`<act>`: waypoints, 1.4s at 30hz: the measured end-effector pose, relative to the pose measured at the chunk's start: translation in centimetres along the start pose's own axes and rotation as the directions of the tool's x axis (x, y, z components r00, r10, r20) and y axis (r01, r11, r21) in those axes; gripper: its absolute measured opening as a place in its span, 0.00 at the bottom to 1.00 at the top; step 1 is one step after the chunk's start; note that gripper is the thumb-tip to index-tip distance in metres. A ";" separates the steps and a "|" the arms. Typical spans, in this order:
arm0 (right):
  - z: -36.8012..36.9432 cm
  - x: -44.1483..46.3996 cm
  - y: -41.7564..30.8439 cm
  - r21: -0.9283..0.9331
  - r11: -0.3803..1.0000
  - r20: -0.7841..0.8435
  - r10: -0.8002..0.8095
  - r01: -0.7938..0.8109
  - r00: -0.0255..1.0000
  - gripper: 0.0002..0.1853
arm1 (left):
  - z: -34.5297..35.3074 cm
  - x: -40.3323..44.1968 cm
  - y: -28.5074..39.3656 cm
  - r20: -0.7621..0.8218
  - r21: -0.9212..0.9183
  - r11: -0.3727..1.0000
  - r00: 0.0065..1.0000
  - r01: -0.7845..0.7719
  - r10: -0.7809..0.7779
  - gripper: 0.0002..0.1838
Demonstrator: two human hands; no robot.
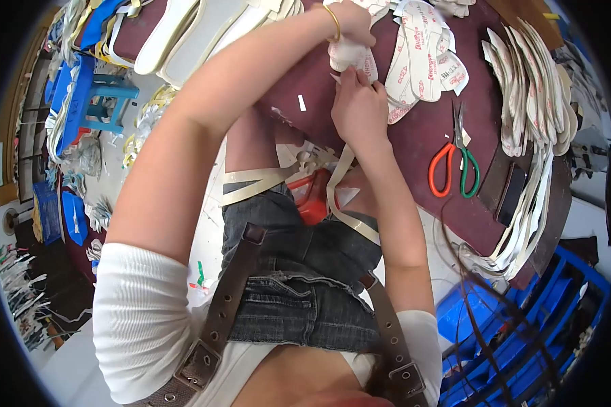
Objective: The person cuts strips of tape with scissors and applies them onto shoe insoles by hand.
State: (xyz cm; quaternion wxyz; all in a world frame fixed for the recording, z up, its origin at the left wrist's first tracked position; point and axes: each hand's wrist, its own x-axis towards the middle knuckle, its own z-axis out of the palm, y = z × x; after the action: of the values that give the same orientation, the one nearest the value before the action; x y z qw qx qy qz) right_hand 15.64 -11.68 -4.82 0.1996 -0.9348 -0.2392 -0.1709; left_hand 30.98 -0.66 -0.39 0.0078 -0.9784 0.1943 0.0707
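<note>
A white insole board (350, 57) with red print lies at the front of the dark red table. My left hand (352, 24), with a gold bangle at the wrist, is closed on its upper part. My right hand (360, 108) pinches its lower edge with the fingertips. A cream strip (333, 190) comes out from behind my right wrist and loops down across my lap; where its upper end goes is hidden. Just right of my hands lie overlapping printed insole boards (424, 51). Scissors (457, 159) with one red and one green handle rest further right, blades slightly apart.
Stacked insole boards (533, 95) stand at the table's right, above a bundle of pale strips (533, 220) and a dark phone-like object (511, 193). White sole-shaped pieces (183, 44) lie at upper left. A blue stool (108, 102) and blue crates (550, 305) flank me.
</note>
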 end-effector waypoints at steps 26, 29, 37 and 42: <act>-9.7 -5.5 -0.4 0.460 -0.783 0.606 -0.069 -0.419 0.793 0.10 | 1.1 -23.8 8.6 -0.513 -0.796 0.530 0.792 -0.293 -0.332 0.11; -10.2 -6.1 -3.0 0.431 -0.854 0.635 0.058 -0.292 0.771 0.13 | 0.9 -23.8 8.1 -0.062 -0.976 -0.135 0.819 -0.169 -0.571 0.13; -7.7 -6.3 -3.9 0.478 -0.773 0.768 0.136 -0.418 0.626 0.06 | 1.5 -24.8 8.6 -0.118 -0.985 -0.041 0.822 -0.169 -0.557 0.12; -7.4 -6.1 -4.2 0.923 0.194 0.234 0.404 -0.333 0.884 0.04 | 1.5 -24.9 8.3 -0.162 -0.888 -0.331 0.890 -0.321 -0.427 0.14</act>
State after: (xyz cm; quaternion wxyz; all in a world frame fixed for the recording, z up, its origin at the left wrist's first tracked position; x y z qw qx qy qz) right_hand 6.83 -13.97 0.24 0.7520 -0.6562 -0.0560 0.0282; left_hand 4.87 1.12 1.73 -0.8334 -0.5519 -0.0016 -0.0292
